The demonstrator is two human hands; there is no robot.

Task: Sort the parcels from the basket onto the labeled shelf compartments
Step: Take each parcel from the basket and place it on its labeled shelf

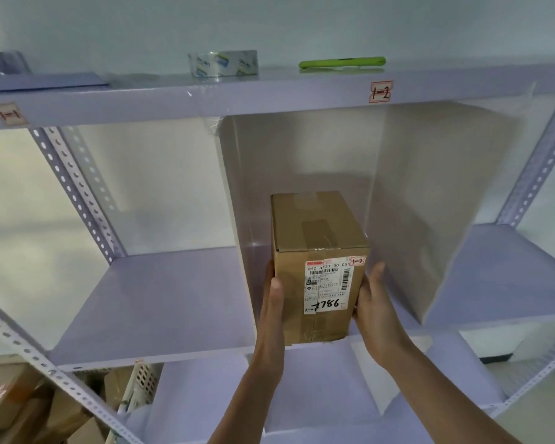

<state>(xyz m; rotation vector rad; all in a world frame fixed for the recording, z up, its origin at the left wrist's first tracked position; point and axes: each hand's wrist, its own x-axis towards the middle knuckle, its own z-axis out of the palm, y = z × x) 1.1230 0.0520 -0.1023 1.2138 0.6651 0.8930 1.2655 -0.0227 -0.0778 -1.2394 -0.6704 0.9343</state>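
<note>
Brown cardboard parcel box [318, 267], labelled 1-2, rests on the pale lilac shelf board [157, 299] beneath it; the red-edged 1-2 shelf tag [380, 91] sits above it. Left hand [273, 302] and right hand [375, 304] press its sides with flat, unclenched fingers. Push squarely inward, label facing out.

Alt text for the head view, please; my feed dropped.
The left hand and right hand press the sides of a cardboard parcel tagged 1-2, at the front of the shelf compartment under the 1-2 label.

Clear tape roll [223, 66], flat green tool [342, 63] nearby
</note>
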